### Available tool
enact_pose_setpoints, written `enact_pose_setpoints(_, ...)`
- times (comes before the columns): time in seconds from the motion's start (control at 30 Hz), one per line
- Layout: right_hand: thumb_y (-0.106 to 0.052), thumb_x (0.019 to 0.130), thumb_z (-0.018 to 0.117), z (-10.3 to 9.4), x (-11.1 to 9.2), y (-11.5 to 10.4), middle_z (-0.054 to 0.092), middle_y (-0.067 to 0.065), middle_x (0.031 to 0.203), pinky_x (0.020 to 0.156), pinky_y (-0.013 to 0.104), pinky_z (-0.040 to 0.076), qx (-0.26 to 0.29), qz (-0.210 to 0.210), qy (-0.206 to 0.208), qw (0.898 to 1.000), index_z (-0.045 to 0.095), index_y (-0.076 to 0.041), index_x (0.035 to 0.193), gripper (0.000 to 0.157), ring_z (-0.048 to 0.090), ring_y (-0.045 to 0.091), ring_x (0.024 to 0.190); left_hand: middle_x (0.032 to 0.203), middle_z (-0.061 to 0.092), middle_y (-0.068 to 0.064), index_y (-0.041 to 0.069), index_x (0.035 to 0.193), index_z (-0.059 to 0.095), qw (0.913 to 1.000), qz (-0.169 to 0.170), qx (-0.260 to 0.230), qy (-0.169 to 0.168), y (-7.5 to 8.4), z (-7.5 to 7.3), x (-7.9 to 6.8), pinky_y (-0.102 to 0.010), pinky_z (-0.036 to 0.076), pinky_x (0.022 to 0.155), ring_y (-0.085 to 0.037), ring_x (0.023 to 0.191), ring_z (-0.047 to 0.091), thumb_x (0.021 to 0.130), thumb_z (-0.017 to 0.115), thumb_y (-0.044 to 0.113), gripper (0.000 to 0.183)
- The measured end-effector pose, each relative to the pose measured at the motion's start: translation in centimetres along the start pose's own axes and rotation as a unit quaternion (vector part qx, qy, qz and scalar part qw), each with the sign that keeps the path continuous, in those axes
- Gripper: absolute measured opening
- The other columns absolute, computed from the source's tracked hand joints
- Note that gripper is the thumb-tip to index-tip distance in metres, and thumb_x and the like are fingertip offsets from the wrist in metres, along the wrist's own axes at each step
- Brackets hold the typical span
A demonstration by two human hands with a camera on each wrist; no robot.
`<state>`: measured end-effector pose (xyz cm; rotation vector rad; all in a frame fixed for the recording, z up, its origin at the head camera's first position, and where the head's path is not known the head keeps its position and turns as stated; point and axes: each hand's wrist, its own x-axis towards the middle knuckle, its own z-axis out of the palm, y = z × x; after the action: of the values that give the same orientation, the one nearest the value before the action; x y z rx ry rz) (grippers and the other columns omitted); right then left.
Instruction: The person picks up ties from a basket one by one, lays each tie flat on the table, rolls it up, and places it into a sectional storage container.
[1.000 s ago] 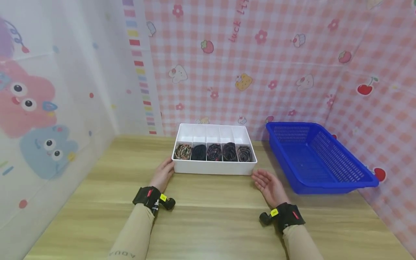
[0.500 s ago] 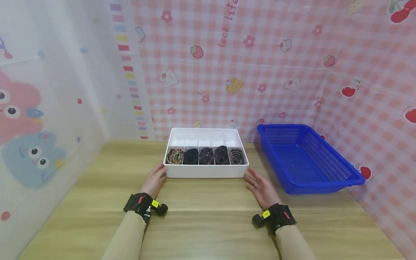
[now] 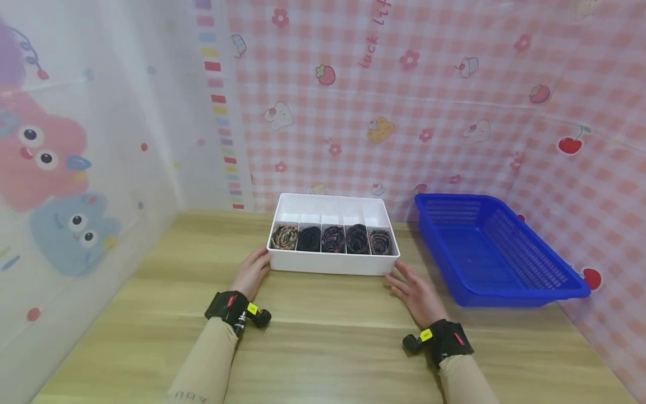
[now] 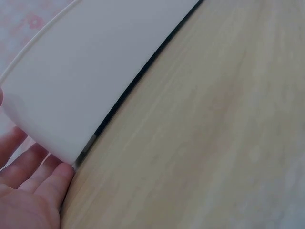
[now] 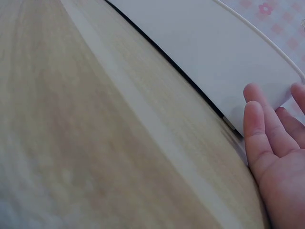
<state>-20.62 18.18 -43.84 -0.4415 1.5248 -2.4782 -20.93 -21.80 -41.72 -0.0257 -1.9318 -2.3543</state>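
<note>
A white divided box stands on the table near the back wall. Its front compartments hold several rolled-up cloth items: a tan patterned roll at the left end, a plain black roll beside it, then dark patterned ones. My left hand rests at the box's left front corner; in the left wrist view its fairly straight fingers touch the white wall. At the right front corner is my right hand, fingers extended and spread, fingertips against or very near the wall. Neither hand grips the box.
A blue perforated plastic basket stands to the right of the box, beyond my right hand. The wooden table is bounded by a pink checked cloth behind and a white printed cloth at left.
The head view swung aside and back. My right hand's fingers have spread and come closer to the box's right corner. The left hand stays at its corner; the box looks unmoved.
</note>
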Motion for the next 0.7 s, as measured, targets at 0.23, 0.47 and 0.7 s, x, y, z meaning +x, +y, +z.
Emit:
enact_pose_setpoints(0.23, -0.022, 0.108, 0.024, -0.2, 0.1, -0.5, 0.043, -0.004, 0.136, 0.092, 0.031, 0.047, -0.007, -0.001, -0.008, 1.0, 0.004, 0.005, 0.152, 0.055, 0.061, 0.017, 0.107, 0.15, 0.032, -0.024, -0.009, 0.144, 0.034, 0.9999, 0.007, 0.006, -0.005, 0.3, 0.2, 0.3, -0.042, 0.027, 0.112, -0.032, 0.136, 0.033, 0.1, 0.047, 0.009, 0.049)
enact_pose_setpoints(0.47, -0.02, 0.108, 0.026, -0.9, 0.0, -1.0, 0.048, -0.006, 0.135, 0.088, 0.028, 0.048, 0.018, -0.007, -0.012, 1.0, 0.025, -0.008, 0.148, 0.042, 0.063, 0.016, 0.094, 0.149, 0.031, -0.026, -0.011, 0.143, 0.032, 0.9995, 0.008, 0.022, -0.022, 0.3, 0.6, 0.8, -0.043, 0.027, 0.112, -0.034, 0.135, 0.033, 0.101, 0.045, 0.008, 0.049)
enact_pose_setpoints(0.7, -0.021, 0.107, 0.03, -0.4, -0.1, -0.6, 0.052, -0.005, 0.13, 0.085, 0.027, 0.047, 0.032, 0.012, 0.016, 0.999, 0.048, -0.019, 0.127, 0.027, 0.062, 0.016, 0.089, 0.15, 0.03, -0.026, -0.011, 0.143, 0.034, 0.9993, -0.01, 0.036, -0.006, 0.3, 0.0, 0.3, -0.043, 0.028, 0.111, -0.033, 0.136, 0.032, 0.101, 0.045, 0.009, 0.048)
